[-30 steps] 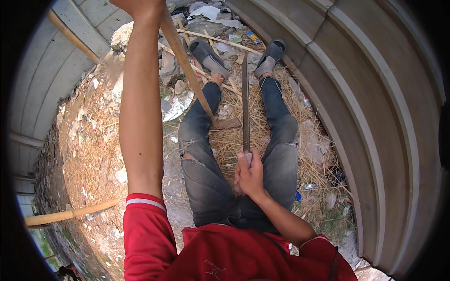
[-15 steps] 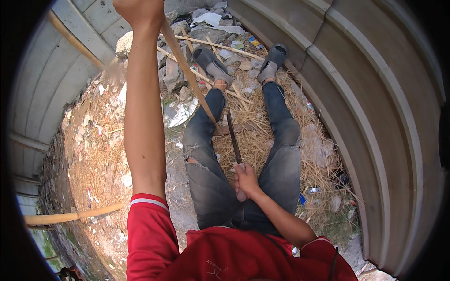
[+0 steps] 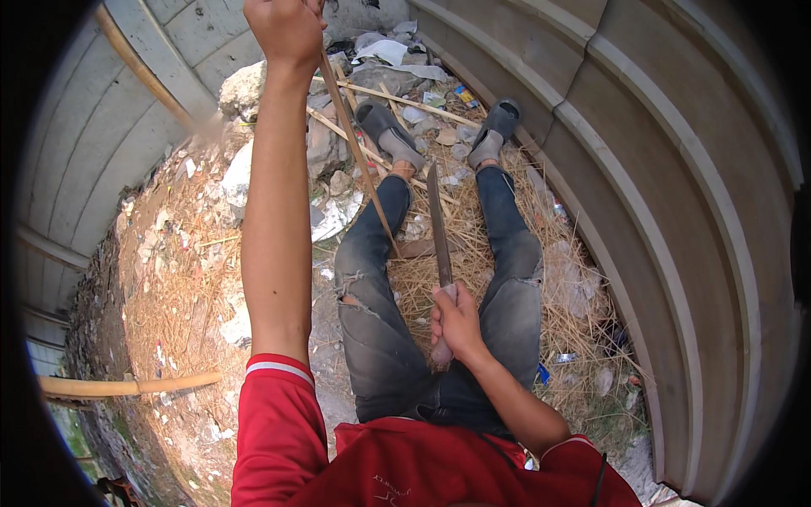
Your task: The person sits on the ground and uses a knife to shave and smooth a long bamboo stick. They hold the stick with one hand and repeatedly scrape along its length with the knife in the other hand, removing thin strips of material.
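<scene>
Raised at the top of the head view, my left hand (image 3: 285,32) is closed round the upper end of a long thin wooden strip (image 3: 358,156). The strip slants down between my legs. Its lower end meets a flat piece of wood (image 3: 425,248) lying on the straw. In front of my lap my right hand (image 3: 457,321) wraps round the pale handle of a machete (image 3: 439,221). The long dark blade points away from me, to the right of the strip and apart from it.
Brown corrugated metal sheeting (image 3: 642,160) curves along my right. Several cut strips (image 3: 397,91) lie by my sandals, near rocks (image 3: 243,89) and litter. Straw (image 3: 574,313) covers the ground around my legs. A bamboo pole (image 3: 135,386) juts in from the left.
My left hand has come lower and to the right, bringing the strip's upper end along. The machete has risen and swung to point farther from me.
</scene>
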Action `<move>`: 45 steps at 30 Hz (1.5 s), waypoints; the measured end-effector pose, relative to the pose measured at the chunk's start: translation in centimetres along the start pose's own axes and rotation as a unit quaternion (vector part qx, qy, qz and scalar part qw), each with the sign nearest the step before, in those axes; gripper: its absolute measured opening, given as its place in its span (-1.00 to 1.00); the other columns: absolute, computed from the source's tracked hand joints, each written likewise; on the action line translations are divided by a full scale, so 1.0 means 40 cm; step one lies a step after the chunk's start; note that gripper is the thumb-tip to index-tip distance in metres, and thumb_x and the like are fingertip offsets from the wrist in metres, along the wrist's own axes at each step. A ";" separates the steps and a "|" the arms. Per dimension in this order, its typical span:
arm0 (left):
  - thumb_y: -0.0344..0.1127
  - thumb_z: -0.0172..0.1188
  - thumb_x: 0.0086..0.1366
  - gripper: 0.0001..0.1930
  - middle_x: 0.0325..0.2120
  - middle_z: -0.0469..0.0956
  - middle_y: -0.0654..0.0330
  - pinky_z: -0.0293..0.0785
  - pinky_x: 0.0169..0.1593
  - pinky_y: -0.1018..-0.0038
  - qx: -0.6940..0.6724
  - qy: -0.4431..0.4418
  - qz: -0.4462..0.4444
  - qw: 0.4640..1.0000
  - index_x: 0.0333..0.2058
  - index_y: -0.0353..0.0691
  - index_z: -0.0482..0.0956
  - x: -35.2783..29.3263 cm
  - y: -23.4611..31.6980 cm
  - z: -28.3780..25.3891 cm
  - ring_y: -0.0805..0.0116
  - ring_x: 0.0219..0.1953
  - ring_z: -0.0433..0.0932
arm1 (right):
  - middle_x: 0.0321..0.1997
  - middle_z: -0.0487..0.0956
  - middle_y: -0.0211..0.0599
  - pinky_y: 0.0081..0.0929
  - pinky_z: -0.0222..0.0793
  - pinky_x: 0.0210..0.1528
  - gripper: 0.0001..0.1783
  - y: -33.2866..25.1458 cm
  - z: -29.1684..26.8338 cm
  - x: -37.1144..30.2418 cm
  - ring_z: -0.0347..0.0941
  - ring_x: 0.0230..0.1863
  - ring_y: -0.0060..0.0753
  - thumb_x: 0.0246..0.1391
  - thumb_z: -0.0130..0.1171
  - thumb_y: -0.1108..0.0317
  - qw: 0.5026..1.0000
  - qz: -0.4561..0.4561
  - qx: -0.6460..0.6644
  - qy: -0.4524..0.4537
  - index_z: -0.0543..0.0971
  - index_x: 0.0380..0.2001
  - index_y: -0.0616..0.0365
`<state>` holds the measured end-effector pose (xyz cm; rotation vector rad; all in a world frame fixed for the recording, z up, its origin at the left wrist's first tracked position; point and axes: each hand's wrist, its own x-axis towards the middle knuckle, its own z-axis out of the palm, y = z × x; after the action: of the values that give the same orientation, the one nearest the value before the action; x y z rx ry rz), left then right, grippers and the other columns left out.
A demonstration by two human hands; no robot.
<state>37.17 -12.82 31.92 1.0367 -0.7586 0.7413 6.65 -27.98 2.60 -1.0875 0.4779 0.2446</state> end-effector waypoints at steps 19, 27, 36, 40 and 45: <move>0.06 0.13 0.48 -0.52 -0.69 0.55 0.15 0.48 -0.51 0.38 0.408 0.023 0.080 0.909 -0.24 -0.37 0.61 0.100 0.110 0.089 0.39 -0.57 0.61 | -0.54 0.38 -0.42 -0.46 0.30 -0.76 -0.66 -0.019 0.021 -0.033 0.29 -0.74 -0.59 0.37 0.18 0.22 1.000 0.013 0.000 -0.025 0.32 -0.03 0.19; 0.16 0.00 0.50 -0.41 -0.70 0.49 0.08 0.38 -0.41 0.20 0.461 0.097 0.188 0.862 -0.44 -0.30 0.61 0.123 0.088 0.055 0.25 -0.60 0.49 | -0.53 0.37 -0.42 -0.53 0.30 -0.74 -0.71 -0.183 0.069 -0.076 0.27 -0.72 -0.62 0.43 0.09 0.18 0.993 -0.088 -0.010 -0.077 0.34 -0.02 0.15; 0.12 0.07 0.49 -0.40 -0.74 0.37 0.03 0.27 -0.47 0.20 0.467 0.126 0.199 0.852 -0.54 -0.33 0.54 0.117 0.081 0.038 0.31 -0.63 0.32 | -0.58 0.34 -0.37 -0.57 0.28 -0.75 -0.51 -0.564 0.178 -0.214 0.23 -0.77 -0.64 0.52 -0.13 0.03 0.888 -0.419 0.129 -0.138 0.32 0.14 0.29; 0.10 0.10 0.49 -0.42 -0.73 0.36 0.04 0.26 -0.48 0.22 0.450 0.119 0.237 0.853 -0.55 -0.33 0.53 0.121 0.069 0.040 0.35 -0.62 0.29 | -0.58 0.33 -0.38 -0.57 0.28 -0.74 -0.50 -0.505 0.206 -0.240 0.24 -0.76 -0.64 0.51 -0.11 0.00 0.918 -0.360 0.083 -0.143 0.33 0.12 0.27; 0.07 0.10 0.50 -0.42 -0.74 0.35 0.07 0.26 -0.48 0.23 0.418 0.130 0.218 0.873 -0.55 -0.34 0.51 0.118 0.079 0.015 0.36 -0.62 0.29 | -0.57 0.32 -0.39 -0.53 0.31 -0.75 -0.50 -0.454 0.122 -0.179 0.23 -0.76 -0.63 0.48 -0.04 -0.05 0.983 -0.027 -0.017 -0.179 0.35 0.06 0.25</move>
<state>36.99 -11.53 37.48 1.5073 -0.4211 1.6583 9.22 -31.55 22.25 -1.0610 0.1223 0.3935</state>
